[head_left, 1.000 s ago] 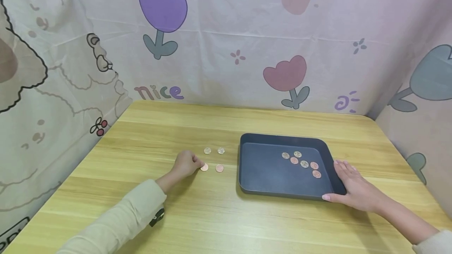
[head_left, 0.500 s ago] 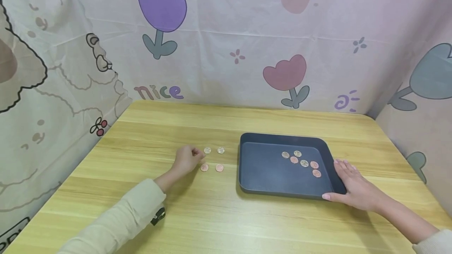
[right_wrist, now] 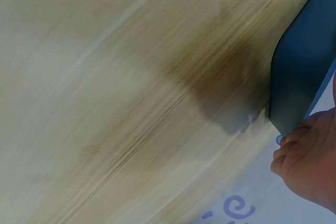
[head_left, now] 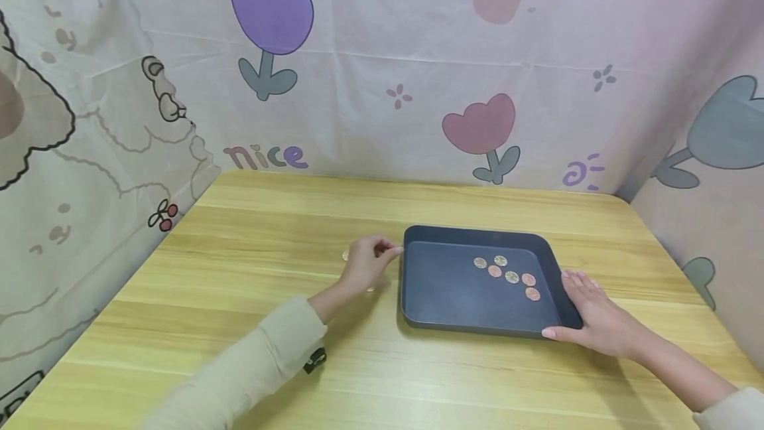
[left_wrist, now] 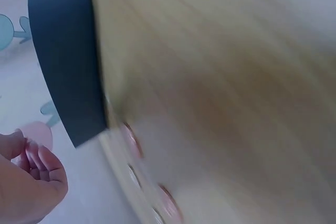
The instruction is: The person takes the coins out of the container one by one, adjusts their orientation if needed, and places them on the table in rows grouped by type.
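In the head view my left hand [head_left: 365,265] is just off the left wall of a dark grey baking tray [head_left: 444,294]. Its thumb and forefinger pinch a coin, mostly hidden by the fingertips. Partly covered by that hand, a gold coin [head_left: 345,255] and a copper coin [head_left: 371,289] lie on the table; the left wrist view shows several coins [left_wrist: 169,203] there. My right hand [head_left: 603,324] rests against the tray's near right corner, fingers straight along the right side, thumb at the front wall. Several gold and copper coins [head_left: 512,277] lie flat inside the tray.
The wood-grain table [head_left: 286,217] stands against a printed cloth backdrop [head_left: 370,32], which also runs along both sides. A small black device [head_left: 315,359] sits at the left sleeve's cuff.
My left hand has lifted from the copper coin on the left and moved right to the tray's left edge. My right hand and the tray have stayed put.
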Demonstrator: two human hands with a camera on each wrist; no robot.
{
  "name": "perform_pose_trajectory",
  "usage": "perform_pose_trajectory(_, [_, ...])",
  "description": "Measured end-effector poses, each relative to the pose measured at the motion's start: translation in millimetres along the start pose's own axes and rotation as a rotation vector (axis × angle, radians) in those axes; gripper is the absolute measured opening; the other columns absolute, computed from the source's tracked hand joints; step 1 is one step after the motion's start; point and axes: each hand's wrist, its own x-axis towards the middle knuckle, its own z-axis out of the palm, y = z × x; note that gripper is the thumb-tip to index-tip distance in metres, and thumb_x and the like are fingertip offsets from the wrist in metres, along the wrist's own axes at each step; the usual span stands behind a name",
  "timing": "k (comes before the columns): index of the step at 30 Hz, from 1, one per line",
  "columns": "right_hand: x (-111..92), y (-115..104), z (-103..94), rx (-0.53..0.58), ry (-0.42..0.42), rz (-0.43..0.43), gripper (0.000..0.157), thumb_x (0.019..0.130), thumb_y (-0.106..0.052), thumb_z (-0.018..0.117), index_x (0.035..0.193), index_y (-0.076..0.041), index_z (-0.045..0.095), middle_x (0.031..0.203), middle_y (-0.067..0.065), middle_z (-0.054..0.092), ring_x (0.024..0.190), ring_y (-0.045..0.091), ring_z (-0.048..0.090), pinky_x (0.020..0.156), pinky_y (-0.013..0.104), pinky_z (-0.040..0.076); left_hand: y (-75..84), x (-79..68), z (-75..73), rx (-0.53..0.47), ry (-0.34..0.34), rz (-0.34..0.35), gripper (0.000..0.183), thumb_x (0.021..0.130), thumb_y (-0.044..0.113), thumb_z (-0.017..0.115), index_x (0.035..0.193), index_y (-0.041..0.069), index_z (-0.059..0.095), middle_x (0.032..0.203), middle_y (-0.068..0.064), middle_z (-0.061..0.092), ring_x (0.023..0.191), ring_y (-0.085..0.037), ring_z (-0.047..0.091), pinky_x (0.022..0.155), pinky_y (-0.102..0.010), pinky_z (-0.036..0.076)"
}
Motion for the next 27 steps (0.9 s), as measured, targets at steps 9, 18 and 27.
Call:
perform_pose_trajectory(9, [-0.2, 0.1, -2.0, 0.016, -0.010, 0.020, 0.106, 0.075, -0.049, 0.070, 0.138, 0.019, 0.019, 0.143, 0.041, 0.018, 0.133, 0.055, 0.014, 0.115, 0.044, -0.008, 25.9, 9.1, 32.8, -0.068, -0.069, 0.076, 0.013, 0.085, 0.012, 0.066, 0.083, 0.000, 0.065, 0.074, -0.010, 0.063, 0.063, -0.007, 0.046, 0.055, -0.014, 0.039])
perform_pose_trajectory(18, [-1.8, 0.0, -4.4, 0.011, -0.007, 0.029, 0.106, 0.074, -0.049, 0.070, 0.138, 0.019, 0.019, 0.143, 0.040, 0.019, 0.132, 0.056, 0.016, 0.115, 0.048, -0.005, 50.4, 21.6, 50.3, -0.076, -0.071, 0.168, 0.013, 0.086, 0.015, 0.066, 0.082, 0.002, 0.066, 0.071, -0.008, 0.062, 0.060, -0.006, 0.044, 0.054, -0.013, 0.036])
perform_pose_trajectory(27, [0.0, -3.1, -1.1, 0.003, 0.008, 0.014, 0.106, 0.073, -0.049, 0.072, 0.137, 0.018, 0.021, 0.143, 0.039, 0.020, 0.131, 0.055, 0.018, 0.115, 0.049, 0.000, 75.5, 38.3, 61.2, -0.079, -0.075, 0.222, 0.012, 0.086, 0.015, 0.065, 0.086, 0.004, 0.067, 0.073, -0.007, 0.065, 0.061, -0.006, 0.046, 0.055, -0.013, 0.036])
